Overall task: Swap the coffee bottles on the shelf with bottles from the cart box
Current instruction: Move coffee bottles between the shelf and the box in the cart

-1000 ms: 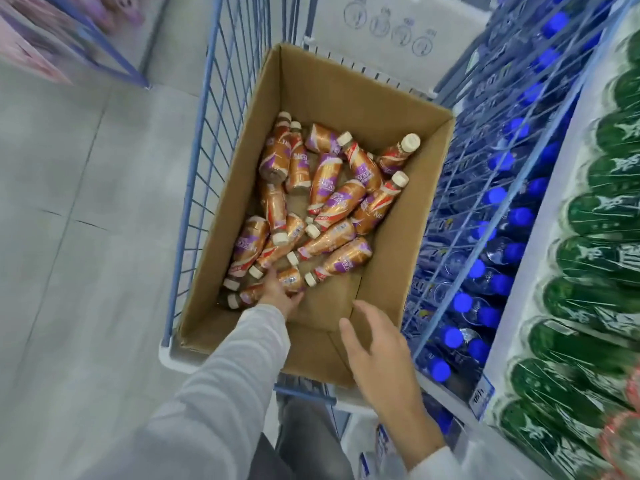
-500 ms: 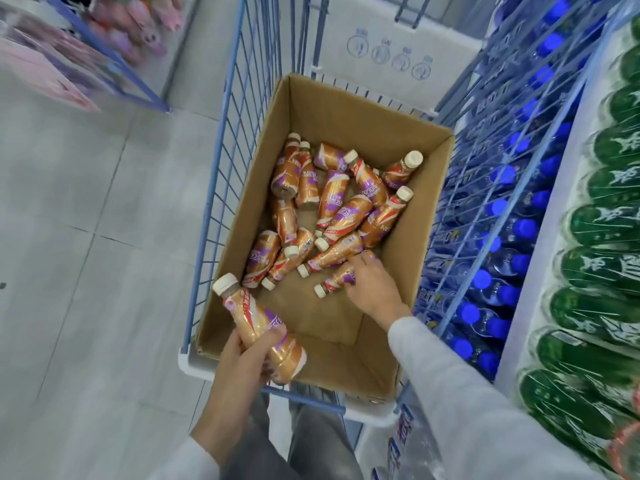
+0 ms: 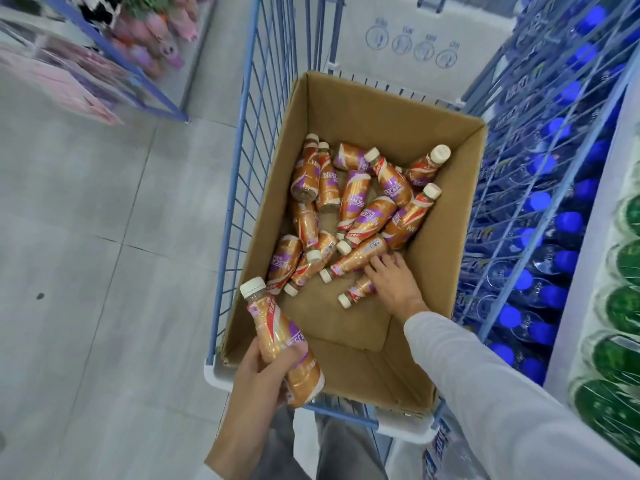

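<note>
Looking down through the head camera, I see a store aisle with a pale grey tiled floor (image 3: 104, 237). A blue wire cart (image 3: 242, 168) stands on it, and an open cardboard box (image 3: 446, 237) sits inside the cart.

To the left of the box, across the aisle, is a blurred rack of pink goods (image 3: 149, 29). Beyond the box is a white carton (image 3: 398, 29) printed with four round handling symbols, too small to read. To the right of the box are rows of clear water bottles with blue caps (image 3: 540, 237), and further right green bottles (image 3: 623, 306).

Inside the box, a loose pile of coffee bottles (image 3: 356, 202) lies on its side. Each bottle is copper-coloured, with a cream cap and a purple and red label. "NESCAFE" can be read on several of them.

My left hand (image 3: 259, 372) is at the near left corner of the box. Its fingers are curled around the held bottle (image 3: 280, 337), which is tilted with its cap pointing away. Part of the same brand name shows on it.

My right hand (image 3: 391, 282) is inside the box, near its right wall. The fingers are spread and rest on one lying bottle (image 3: 356, 258). Another, the nearest bottle (image 3: 356, 292), pokes out from under the palm. I cannot tell whether the thumb grips it.
</note>
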{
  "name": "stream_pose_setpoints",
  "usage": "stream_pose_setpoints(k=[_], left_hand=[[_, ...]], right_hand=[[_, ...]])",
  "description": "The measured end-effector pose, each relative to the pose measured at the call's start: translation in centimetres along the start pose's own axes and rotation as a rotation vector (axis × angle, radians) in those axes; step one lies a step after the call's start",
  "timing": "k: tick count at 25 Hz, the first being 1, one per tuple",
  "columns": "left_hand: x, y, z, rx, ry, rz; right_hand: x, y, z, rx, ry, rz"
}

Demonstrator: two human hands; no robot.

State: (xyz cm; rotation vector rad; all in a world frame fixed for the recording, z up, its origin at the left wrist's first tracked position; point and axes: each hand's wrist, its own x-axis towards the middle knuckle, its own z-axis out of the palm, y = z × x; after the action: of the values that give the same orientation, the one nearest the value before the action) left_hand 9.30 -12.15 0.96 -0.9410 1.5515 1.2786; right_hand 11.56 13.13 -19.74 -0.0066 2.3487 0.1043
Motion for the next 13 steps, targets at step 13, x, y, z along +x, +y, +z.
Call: stream_pose_setpoints(k=[13], left_hand=[[-2.9, 2.9, -2.1, 0.236, -0.201, 0.253]], right_hand=[[-9.9, -4.0, -8.2, 0.99, 0.237, 0.324]])
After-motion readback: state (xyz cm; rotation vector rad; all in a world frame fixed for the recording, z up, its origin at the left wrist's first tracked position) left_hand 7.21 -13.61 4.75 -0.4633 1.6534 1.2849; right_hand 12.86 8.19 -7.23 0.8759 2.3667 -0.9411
